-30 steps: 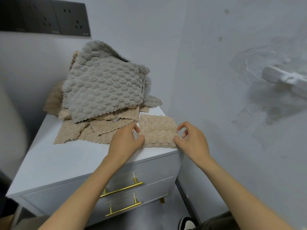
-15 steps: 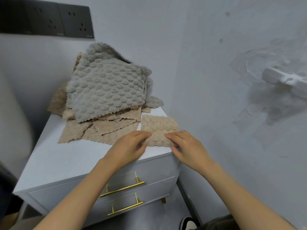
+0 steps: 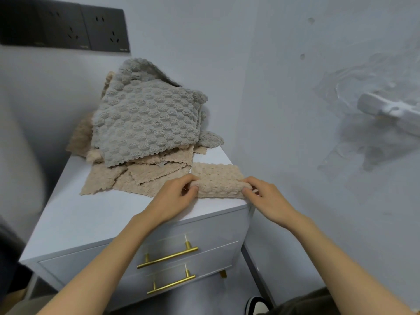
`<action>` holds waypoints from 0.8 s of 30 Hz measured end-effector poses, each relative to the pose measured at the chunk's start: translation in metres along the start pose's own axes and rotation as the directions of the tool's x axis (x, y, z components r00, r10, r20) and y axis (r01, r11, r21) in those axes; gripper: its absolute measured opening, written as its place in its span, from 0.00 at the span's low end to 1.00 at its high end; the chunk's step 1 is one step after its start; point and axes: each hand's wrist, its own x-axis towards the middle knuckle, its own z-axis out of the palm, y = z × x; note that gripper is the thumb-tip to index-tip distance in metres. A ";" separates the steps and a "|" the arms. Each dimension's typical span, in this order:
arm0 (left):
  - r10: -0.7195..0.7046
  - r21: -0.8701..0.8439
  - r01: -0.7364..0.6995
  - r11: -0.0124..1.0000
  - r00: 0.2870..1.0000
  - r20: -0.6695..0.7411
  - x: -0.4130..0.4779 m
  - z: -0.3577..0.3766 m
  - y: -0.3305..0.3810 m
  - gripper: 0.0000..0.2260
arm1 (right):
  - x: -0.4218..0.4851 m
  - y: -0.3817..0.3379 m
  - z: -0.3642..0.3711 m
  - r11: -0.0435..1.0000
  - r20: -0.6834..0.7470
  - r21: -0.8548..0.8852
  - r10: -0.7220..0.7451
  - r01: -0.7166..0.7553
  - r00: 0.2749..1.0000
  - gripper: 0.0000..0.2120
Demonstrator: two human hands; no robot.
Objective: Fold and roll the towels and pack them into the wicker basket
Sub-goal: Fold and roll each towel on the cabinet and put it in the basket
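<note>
A folded beige towel (image 3: 217, 178) lies at the front right corner of the white cabinet top (image 3: 95, 212). Its near edge is curled up into the start of a roll. My left hand (image 3: 175, 196) pinches the left end of that rolled edge, and my right hand (image 3: 266, 196) pinches the right end. Behind it a pile of towels leans in the wall corner: a grey textured towel (image 3: 145, 119) on top, several beige towels (image 3: 136, 178) spread flat beneath. No wicker basket is in view.
The cabinet has two drawers with gold bar handles (image 3: 168, 256). Walls close in behind and to the right. Dark wall sockets (image 3: 66, 26) sit at the upper left. A white fixture (image 3: 391, 112) juts from the right wall. A shoe (image 3: 256, 304) shows on the floor.
Both hands went from flat on the beige towel's near edge to pinching it; the edge has lifted and curled over into a roll.
</note>
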 end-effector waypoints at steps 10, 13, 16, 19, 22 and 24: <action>-0.322 -0.075 0.324 0.943 0.946 0.036 0.001 -0.001 0.012 0.08 | 0.005 -0.006 -0.002 0.928 0.022 0.212 0.308 -0.305 0.951 0.08; -0.328 0.041 0.332 0.942 0.941 -0.087 0.000 0.003 0.018 0.09 | 0.007 -0.007 0.004 0.926 -0.086 0.170 0.354 -0.337 0.931 0.08; -0.253 0.178 0.290 0.940 0.946 -0.203 -0.001 0.006 0.019 0.08 | 0.008 -0.008 0.011 0.937 -0.186 0.075 0.350 -0.342 0.918 0.09; -0.142 0.176 0.186 0.967 0.961 -0.236 -0.001 0.008 0.010 0.06 | 0.008 -0.008 0.012 0.963 -0.278 -0.040 0.245 -0.266 0.929 0.10; 0.086 0.229 -0.031 0.973 0.969 -0.234 -0.001 0.013 0.007 0.05 | 0.006 -0.010 0.016 0.987 -0.313 -0.160 -0.061 0.011 0.948 0.04; 0.232 0.310 -0.161 0.937 0.951 -0.206 -0.003 0.015 0.007 0.07 | 0.003 -0.011 0.021 0.941 -0.258 -0.275 -0.272 0.200 0.927 0.07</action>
